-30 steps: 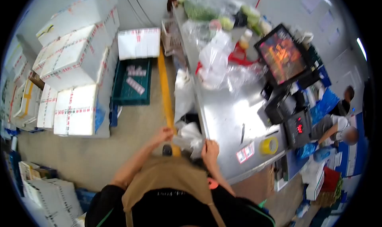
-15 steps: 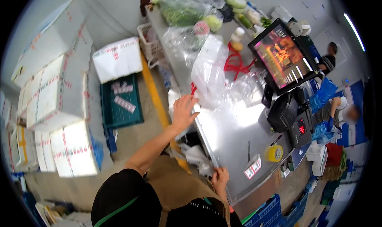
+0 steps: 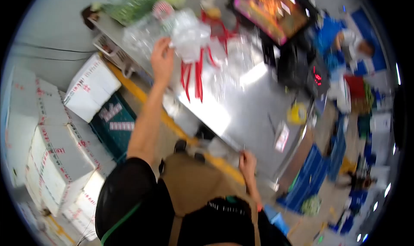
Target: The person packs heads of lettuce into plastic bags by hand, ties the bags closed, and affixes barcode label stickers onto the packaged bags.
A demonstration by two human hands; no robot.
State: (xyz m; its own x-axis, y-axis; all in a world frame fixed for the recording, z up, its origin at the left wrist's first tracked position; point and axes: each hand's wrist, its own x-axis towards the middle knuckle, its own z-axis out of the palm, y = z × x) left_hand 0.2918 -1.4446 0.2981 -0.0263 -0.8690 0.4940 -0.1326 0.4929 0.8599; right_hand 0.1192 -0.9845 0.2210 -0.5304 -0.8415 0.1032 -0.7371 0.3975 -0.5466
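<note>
Metal table [image 3: 267, 134], plastic bag [image 3: 189, 37] by left fingers [image 3: 161, 44], right fingers [image 3: 246, 156] at table edge, grips unclear, stacked white boxes [image 3: 71, 147]

No text reads clearly: red digits [image 3: 317, 77] on the black scale [image 3: 307, 84], print [image 3: 57, 150] on the white boxes [image 3: 71, 157], pale lettering [image 3: 226, 208] on the shirt [image 3: 207, 226] and a label [image 3: 282, 137] on the counter [image 3: 261, 149] are blurred

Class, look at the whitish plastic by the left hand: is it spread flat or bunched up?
Bunched up: the whitish plastic shows uneven, crumpled folds beside the left hand, not one smooth sheet.
</note>
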